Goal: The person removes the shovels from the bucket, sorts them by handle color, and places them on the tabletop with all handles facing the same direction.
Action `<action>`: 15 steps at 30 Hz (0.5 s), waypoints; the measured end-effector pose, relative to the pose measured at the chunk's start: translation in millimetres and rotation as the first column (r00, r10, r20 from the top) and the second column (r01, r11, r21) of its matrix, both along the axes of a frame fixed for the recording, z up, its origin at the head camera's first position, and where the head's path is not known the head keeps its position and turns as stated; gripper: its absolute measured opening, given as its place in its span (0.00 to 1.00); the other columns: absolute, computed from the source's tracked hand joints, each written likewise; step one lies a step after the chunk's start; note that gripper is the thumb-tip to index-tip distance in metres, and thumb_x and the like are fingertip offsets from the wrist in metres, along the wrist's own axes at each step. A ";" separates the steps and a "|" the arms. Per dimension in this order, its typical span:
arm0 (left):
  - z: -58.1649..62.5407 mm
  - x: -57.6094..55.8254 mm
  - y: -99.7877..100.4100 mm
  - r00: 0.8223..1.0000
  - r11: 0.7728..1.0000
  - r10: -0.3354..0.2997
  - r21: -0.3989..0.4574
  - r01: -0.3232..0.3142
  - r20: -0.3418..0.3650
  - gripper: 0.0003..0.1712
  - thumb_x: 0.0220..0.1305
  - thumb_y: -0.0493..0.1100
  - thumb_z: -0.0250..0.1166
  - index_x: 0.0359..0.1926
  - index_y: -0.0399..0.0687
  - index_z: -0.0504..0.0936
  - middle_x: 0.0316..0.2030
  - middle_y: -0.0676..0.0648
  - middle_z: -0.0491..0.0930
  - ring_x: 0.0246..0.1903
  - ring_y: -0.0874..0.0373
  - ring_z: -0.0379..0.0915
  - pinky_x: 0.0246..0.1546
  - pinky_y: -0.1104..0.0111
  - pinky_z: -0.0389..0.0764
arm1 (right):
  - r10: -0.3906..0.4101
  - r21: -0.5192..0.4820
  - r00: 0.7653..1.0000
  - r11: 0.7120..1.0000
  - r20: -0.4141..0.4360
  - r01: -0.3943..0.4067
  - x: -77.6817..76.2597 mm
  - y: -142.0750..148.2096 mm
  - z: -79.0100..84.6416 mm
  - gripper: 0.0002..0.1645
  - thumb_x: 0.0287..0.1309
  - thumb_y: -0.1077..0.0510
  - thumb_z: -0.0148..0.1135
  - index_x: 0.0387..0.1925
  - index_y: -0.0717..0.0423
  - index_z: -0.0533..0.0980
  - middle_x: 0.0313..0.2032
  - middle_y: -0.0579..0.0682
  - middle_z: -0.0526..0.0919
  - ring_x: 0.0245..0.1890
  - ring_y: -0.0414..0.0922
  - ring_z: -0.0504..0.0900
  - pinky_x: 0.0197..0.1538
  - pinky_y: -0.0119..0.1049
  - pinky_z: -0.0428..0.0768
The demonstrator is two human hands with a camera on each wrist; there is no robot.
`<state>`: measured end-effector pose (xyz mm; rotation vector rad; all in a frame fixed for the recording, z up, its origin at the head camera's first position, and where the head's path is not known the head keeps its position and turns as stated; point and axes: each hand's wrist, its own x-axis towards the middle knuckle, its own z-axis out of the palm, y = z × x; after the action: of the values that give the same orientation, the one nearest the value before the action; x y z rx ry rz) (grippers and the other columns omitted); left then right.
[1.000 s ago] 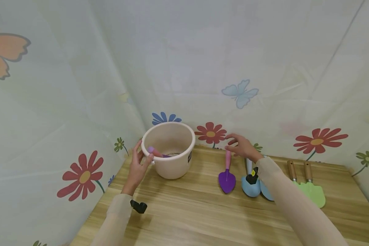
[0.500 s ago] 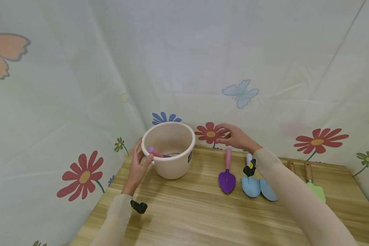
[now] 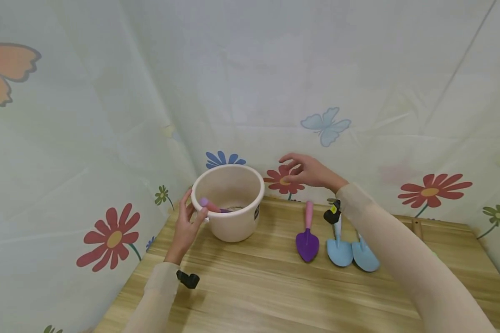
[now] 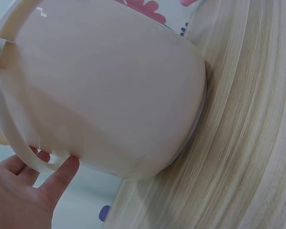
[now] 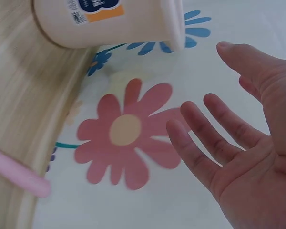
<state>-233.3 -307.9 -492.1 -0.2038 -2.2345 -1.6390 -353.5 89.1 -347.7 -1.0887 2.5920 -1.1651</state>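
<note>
A cream bucket (image 3: 237, 226) stands upright at the back left of the table. My left hand (image 3: 188, 226) holds its left side at the rim; in the left wrist view, fingertips (image 4: 72, 164) rest against the wall just under the rim. Inside the bucket leans a trowel with a pink handle (image 3: 211, 206), its purple blade mostly hidden. Right of the bucket, my right hand (image 3: 310, 172) hovers above the table's back edge with nothing in it, its fingers loosely bent and spread. Below it lies a purple trowel (image 3: 307, 245) with a pink handle, blade towards me.
Two light blue trowels (image 3: 339, 253) lie beside the purple one, the right one partly covered by my sleeve. Further right, a wooden handle (image 3: 417, 228) shows past my forearm. A flower-printed curtain (image 3: 250, 92) hangs right behind the wooden table (image 3: 250, 291).
My right hand has moved left and up, away from the purple trowel's handle towards the bucket. My forearm now covers the green tools more. The left hand and the bucket stay put.
</note>
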 end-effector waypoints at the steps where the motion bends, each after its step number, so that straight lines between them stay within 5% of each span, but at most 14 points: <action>1: 0.0 0.1 -0.1 1.000 1.000 0.002 0.000 -0.002 -0.001 0.45 0.74 0.52 0.63 0.82 0.67 0.47 0.76 0.40 0.60 0.75 0.45 0.57 0.64 0.38 0.68 | 0.009 0.008 1.000 1.000 -0.002 -0.009 -1.4 -2.6 3.1 0.33 0.63 0.57 0.73 0.67 0.54 0.72 0.58 0.67 0.81 0.53 0.61 0.84 0.55 0.55 0.83; 15: 1.0 0.7 -0.4 0.999 1.000 -0.002 -0.005 0.002 0.041 0.46 0.75 0.51 0.62 0.82 0.62 0.45 0.77 0.39 0.57 0.76 0.44 0.54 0.65 0.39 0.67 | 0.091 0.092 0.994 0.991 0.065 -0.097 -12.9 -43.3 40.8 0.33 0.64 0.55 0.72 0.68 0.46 0.72 0.59 0.60 0.81 0.55 0.57 0.84 0.54 0.51 0.84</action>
<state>-232.6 -308.3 -491.1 -0.1753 -2.2702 -1.6529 -366.4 45.8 -306.9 -1.1248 2.4929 -1.0275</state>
